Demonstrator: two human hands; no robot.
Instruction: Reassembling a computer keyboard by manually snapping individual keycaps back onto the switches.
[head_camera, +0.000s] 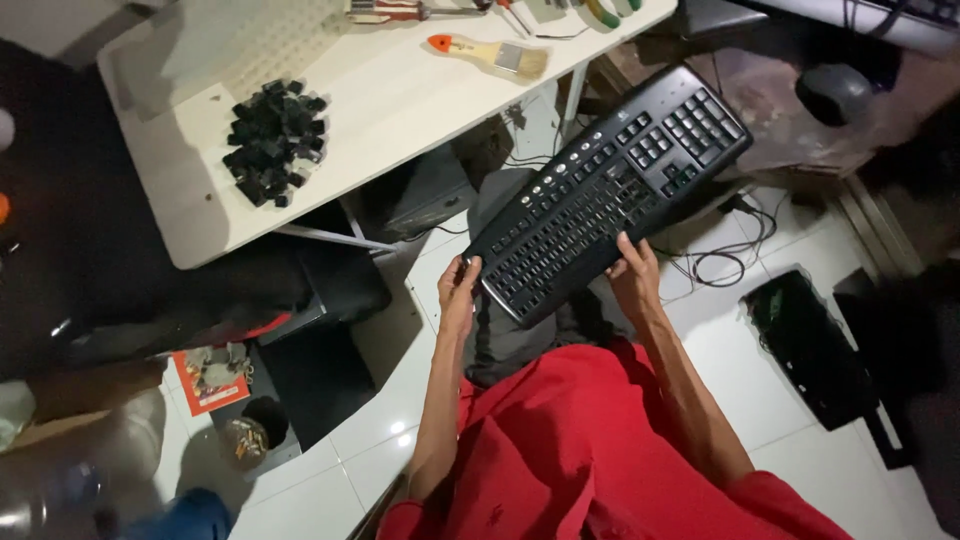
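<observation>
Keycaps (274, 140) are lying in a loose black heap on the white table (400, 100), up and to the left of the keyboard (610, 190), and that heap is sitting close to the table's near edge. My judgement is that a knock from the keyboard's far end could be sending some of them over the edge onto the tiled floor (400, 400), where small black pieces would be hard to find among the dark clutter.

Below and well left of the keyboard, a flat red-and-white package or booklet (210, 380) is lying on the floor with a small picture on its face (too blurred for me to tell more), and a round dark tin (245, 440) is sitting just beside it.

Above the keyboard's left half, a paintbrush (490, 55) with a pale wooden handle and an orange tip is resting on the table.

The left hand (460, 290) is gripping the keyboard's near left corner, fingers curled over its edge. The keyboard itself is being held in the air over the lap, tilted away toward the upper right, with many key sockets looking bare. The right hand (635, 275) is clasping the near long edge, thumb on top. With only the near edge held, the far end could be sagging or twisting free if either grip loosens
</observation>
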